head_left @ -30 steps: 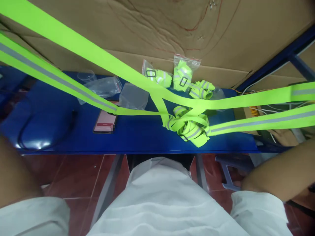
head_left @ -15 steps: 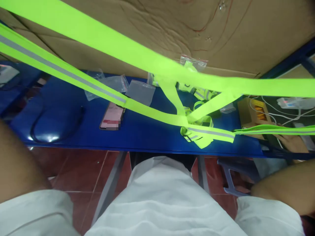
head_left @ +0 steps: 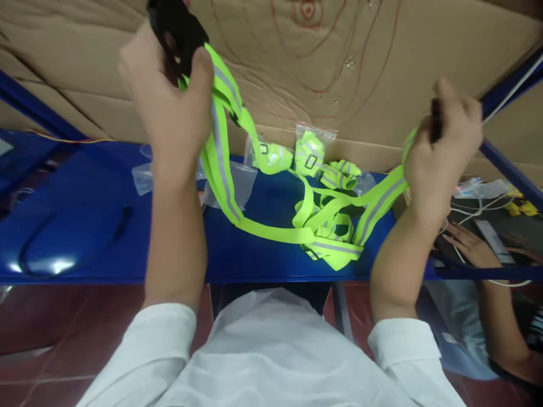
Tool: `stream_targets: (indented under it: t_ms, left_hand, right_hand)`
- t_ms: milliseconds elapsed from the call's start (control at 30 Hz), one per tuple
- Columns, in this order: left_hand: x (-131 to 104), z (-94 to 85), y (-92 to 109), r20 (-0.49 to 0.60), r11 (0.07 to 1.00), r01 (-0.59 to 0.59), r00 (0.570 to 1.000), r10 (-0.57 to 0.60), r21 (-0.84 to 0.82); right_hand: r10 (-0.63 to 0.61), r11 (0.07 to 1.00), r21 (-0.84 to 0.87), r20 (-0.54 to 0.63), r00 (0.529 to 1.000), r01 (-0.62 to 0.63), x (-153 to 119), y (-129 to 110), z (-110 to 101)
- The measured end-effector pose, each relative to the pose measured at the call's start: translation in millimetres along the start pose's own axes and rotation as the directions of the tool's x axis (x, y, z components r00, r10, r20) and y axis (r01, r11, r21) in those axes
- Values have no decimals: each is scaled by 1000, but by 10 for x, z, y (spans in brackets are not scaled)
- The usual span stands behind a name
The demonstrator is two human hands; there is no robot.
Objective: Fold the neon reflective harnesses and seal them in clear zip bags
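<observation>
Now gripping the neon straps in closed left hand, left of the tangled bundle, and closed right hand, right of it, newly drawn inward, apparently easing tension.

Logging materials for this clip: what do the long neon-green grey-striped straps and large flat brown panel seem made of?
Neon straps: probably matte fabric, since they drape and twist softly; weave too small to tell. Brown panel: likely matte cardboard, with creases and fold lines.
</observation>
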State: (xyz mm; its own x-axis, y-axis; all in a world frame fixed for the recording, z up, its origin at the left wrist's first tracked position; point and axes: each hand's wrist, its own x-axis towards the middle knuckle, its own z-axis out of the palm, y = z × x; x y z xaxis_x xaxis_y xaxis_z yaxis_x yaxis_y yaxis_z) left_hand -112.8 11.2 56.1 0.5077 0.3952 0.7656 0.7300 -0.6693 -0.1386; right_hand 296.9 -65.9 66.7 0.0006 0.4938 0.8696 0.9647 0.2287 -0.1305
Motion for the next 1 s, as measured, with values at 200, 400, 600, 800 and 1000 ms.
stream_targets:
  t_ms: [200,400,600,800,1000]
  left_hand:
    - [205,193,516,-153,951,283,942,-300,-123]
    - [302,227,1030,296,930,317,921,-254,-188]
    - [310,223,1200,256,922,363,911,-322,-133]
    - [310,219,1230,226,882,457,877,-424,-118]
    - [293,302,1308,228,858,500,855,-467,-118]
  right_hand:
    - [51,995,77,100,994,-58,56,-841,277]
    - [7,1000,-3,267,964,-6,-98,-1330,382]
    - [93,995,-73,344,934,-72,-157,-1432,505]
    - [137,990,-79,321,937,-118,-175,-1455,582]
    - [158,985,-110,315,936,-130,-171,-1470,580]
